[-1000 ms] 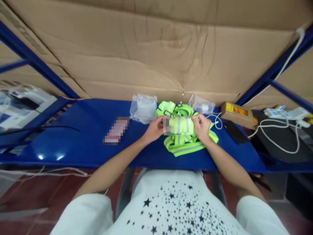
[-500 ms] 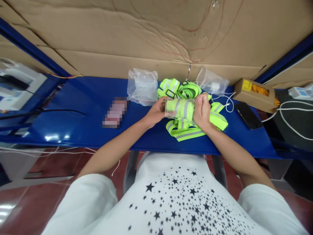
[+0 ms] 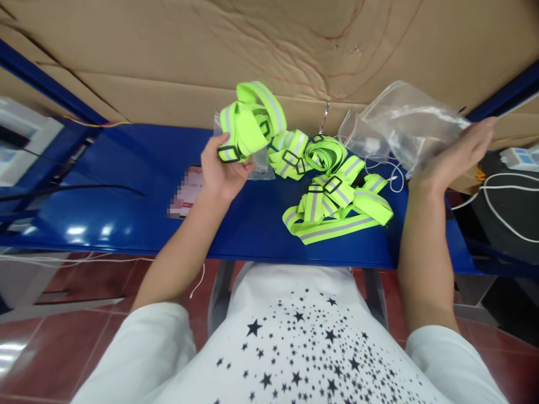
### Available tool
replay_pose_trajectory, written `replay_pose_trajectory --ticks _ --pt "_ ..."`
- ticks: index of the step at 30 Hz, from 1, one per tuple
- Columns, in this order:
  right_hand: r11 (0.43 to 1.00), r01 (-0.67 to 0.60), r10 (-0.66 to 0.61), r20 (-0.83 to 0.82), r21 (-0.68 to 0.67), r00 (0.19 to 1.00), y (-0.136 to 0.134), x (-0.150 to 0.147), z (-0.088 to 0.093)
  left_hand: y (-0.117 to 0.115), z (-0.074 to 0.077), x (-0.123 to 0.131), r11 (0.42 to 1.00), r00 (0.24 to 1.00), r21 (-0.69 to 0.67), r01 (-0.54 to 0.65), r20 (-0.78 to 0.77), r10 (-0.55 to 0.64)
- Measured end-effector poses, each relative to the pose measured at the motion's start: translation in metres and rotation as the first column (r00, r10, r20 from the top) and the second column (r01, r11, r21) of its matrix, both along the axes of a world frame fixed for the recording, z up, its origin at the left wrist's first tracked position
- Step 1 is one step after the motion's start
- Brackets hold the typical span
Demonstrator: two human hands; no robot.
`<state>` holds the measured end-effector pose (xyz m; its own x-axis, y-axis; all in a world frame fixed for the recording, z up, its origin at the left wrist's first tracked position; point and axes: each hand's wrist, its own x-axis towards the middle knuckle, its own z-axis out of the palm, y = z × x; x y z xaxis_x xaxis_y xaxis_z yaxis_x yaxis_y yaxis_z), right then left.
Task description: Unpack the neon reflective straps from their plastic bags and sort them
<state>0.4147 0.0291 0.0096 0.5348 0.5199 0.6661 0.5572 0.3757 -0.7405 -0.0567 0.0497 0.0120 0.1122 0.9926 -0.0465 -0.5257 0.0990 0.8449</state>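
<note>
Because the neon strap pile [image 3: 337,210] lies slack near the blue table [image 3: 252,241]'s front edge, one catch could drag it off. From it, between ten and eleven o'clock, our left hand [image 3: 225,171] curls under a lime reflective-webbing bundle [image 3: 248,126], springy enough to unwind if our hold loosens. At two o'clock, our right hand [image 3: 461,154] extends its fingers beside a glossy, crumpled clear plastic bag [image 3: 415,123]; whether they pinch it we cannot tell. Towards twelve sits a tight, flat-ribboned spiral coil [image 3: 326,154].

Box [image 3: 465,180] mostly bhd R hand [image 3: 458,154]
</note>
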Motion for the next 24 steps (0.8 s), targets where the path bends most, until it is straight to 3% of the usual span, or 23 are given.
replay_pose_trajectory --ticks 3,6,9,11,13,15,17,20,22,24 --pt "0.995 -0.091 0.097 -0.220 0.039 0.971 0.011 0.019 -0.004 -0.002 0.001 -0.001 1.000 0.999 0.008 0.022 0.028 -0.023" --pt "0.973 -0.225 0.227 -0.432 0.058 0.873 0.012 0.001 -0.004 -0.009 0.001 0.007 0.998 0.998 0.016 0.060 0.003 -0.060" --pt "0.971 -0.230 0.222 -0.630 0.070 0.744 0.009 -0.024 -0.001 -0.015 -0.006 0.018 0.981 0.971 0.050 0.185 -0.163 -0.175" --pt "0.974 -0.221 0.199 -0.672 0.055 0.713 0.005 -0.037 -0.001 -0.018 -0.016 0.025 0.950 0.901 0.132 0.282 -0.378 -0.214" --pt "0.971 -0.235 0.197 -0.669 0.034 0.717 0.003 -0.049 -0.001 -0.022 -0.029 0.031 0.890 0.782 0.285 0.356 -0.613 -0.116" --pt "0.964 -0.265 0.208 -0.644 0.009 0.736 0.002 -0.062 -0.004 -0.026 -0.041 0.037 0.799 0.670 0.440 0.410 -0.740 0.063" --pt "0.958 -0.285 0.218 -0.589 -0.021 0.778 0.001 -0.076 -0.008 -0.028 -0.047 0.040 0.721 0.618 0.549 0.423 -0.757 0.214" --pt "0.968 -0.241 0.187 -0.451 -0.064 0.873 -0.002 -0.093 -0.011 -0.024 -0.042 0.035 0.631 0.544 0.683 0.368 -0.708 0.450" --pt "0.983 -0.164 0.131 -0.318 -0.078 0.939 -0.006 -0.095 -0.010 -0.016 -0.035 0.025 0.611 0.420 0.728 0.311 -0.682 0.598" --pt "0.995 -0.065 0.051 -0.173 -0.077 0.984 -0.009 -0.090 -0.009 -0.006 -0.031 0.011 0.657 0.259 0.710 0.253 -0.704 0.661"
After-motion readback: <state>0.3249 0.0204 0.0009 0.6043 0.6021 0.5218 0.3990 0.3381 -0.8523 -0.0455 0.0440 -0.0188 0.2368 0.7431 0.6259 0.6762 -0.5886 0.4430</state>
